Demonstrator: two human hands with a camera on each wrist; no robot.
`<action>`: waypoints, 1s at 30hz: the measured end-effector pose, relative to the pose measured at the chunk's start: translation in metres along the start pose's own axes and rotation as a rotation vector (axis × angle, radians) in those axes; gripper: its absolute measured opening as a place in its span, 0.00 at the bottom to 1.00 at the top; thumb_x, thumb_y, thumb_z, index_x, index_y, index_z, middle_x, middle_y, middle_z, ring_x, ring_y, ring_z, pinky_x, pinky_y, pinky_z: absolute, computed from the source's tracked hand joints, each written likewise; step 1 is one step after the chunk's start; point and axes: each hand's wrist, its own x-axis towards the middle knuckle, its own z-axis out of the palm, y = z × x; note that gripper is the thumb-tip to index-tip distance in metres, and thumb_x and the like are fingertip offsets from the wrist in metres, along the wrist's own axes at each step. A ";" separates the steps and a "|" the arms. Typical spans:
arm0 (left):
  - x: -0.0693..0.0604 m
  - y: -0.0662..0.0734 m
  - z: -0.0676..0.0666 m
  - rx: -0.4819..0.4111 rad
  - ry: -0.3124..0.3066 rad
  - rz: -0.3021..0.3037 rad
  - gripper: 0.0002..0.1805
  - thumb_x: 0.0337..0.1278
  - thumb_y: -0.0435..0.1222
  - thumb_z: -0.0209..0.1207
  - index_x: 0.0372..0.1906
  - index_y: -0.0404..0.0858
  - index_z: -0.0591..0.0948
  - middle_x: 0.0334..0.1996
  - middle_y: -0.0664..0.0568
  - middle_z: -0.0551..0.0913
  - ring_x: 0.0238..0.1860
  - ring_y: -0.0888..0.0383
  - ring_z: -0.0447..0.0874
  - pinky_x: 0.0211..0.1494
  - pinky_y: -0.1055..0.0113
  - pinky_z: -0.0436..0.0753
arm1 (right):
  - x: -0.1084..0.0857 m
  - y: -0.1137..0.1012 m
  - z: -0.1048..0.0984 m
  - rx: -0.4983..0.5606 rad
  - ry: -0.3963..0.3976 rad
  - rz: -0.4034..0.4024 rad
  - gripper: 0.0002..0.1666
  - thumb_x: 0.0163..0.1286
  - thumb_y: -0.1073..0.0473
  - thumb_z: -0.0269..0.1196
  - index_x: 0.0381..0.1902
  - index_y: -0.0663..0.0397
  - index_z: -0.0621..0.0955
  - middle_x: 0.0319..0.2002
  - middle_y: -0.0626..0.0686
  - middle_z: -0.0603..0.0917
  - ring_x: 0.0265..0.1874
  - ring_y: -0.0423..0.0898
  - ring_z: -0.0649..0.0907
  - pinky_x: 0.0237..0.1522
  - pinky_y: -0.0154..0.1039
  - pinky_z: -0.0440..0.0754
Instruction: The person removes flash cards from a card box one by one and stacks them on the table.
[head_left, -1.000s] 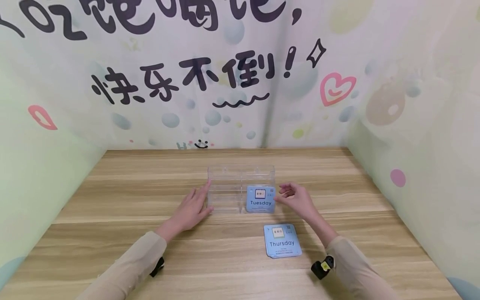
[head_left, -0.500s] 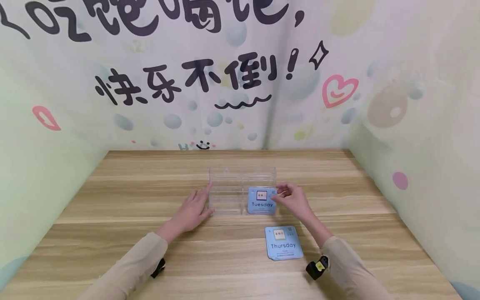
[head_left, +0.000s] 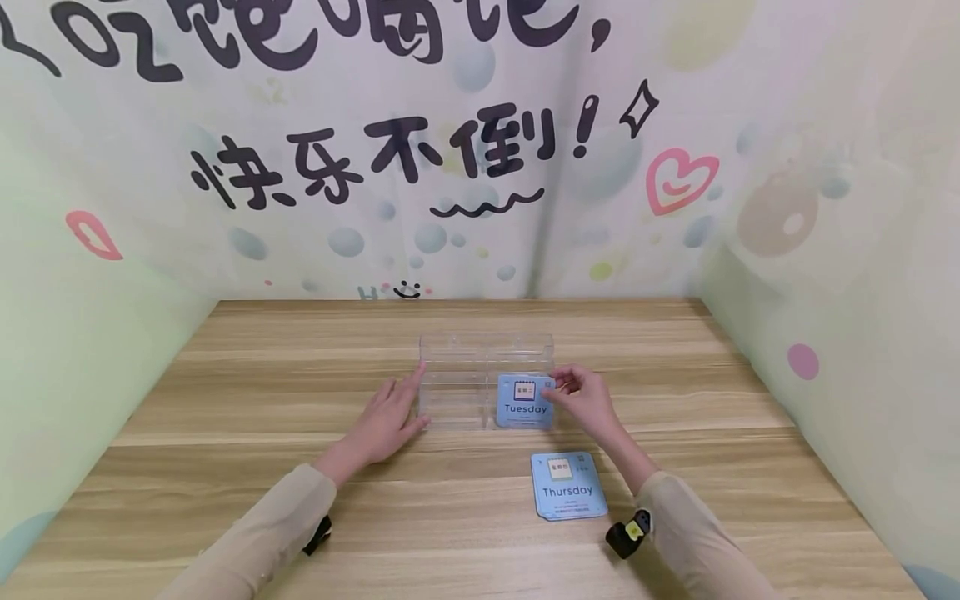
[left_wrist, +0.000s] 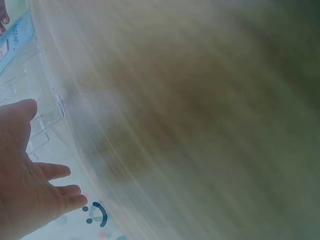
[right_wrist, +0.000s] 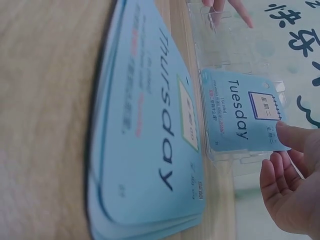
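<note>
Right hand [head_left: 588, 402] pinches square light-blue "Tuesday" card [head_left: 522, 410], thumb further onto face than second ago; left hand [head_left: 381, 423], fingers spread, at left side of clear plastic rack [head_left: 453, 383].

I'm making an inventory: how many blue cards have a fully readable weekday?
2: the Tuesday card, at the lower right of the clear rack; the Thursday card, nearer the person, atop other cards that overlap too much to count.

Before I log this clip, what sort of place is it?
Probably a small indoor booth, perhaps set up for filming: a wood-grain table, a lettered backdrop behind it, and pale side walls flanking it.
</note>
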 end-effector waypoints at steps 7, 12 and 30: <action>0.000 -0.001 0.001 0.003 0.000 -0.001 0.43 0.61 0.44 0.53 0.71 0.39 0.40 0.70 0.44 0.51 0.66 0.45 0.55 0.67 0.45 0.49 | 0.001 -0.009 0.000 -0.032 -0.015 0.090 0.13 0.52 0.69 0.67 0.35 0.70 0.79 0.28 0.59 0.79 0.26 0.42 0.74 0.27 0.26 0.73; 0.000 -0.001 0.001 -0.001 -0.006 -0.010 0.43 0.61 0.44 0.52 0.71 0.39 0.40 0.70 0.45 0.51 0.67 0.44 0.55 0.67 0.45 0.48 | 0.004 0.002 -0.001 -0.025 -0.039 0.100 0.11 0.53 0.66 0.67 0.34 0.67 0.79 0.27 0.55 0.79 0.25 0.42 0.73 0.25 0.27 0.72; 0.001 0.000 0.001 0.000 0.004 -0.016 0.43 0.61 0.44 0.53 0.71 0.38 0.42 0.69 0.44 0.53 0.65 0.38 0.56 0.66 0.43 0.49 | 0.006 -0.001 -0.015 -0.017 -0.086 0.150 0.11 0.61 0.61 0.61 0.39 0.64 0.80 0.30 0.55 0.80 0.24 0.44 0.74 0.24 0.36 0.77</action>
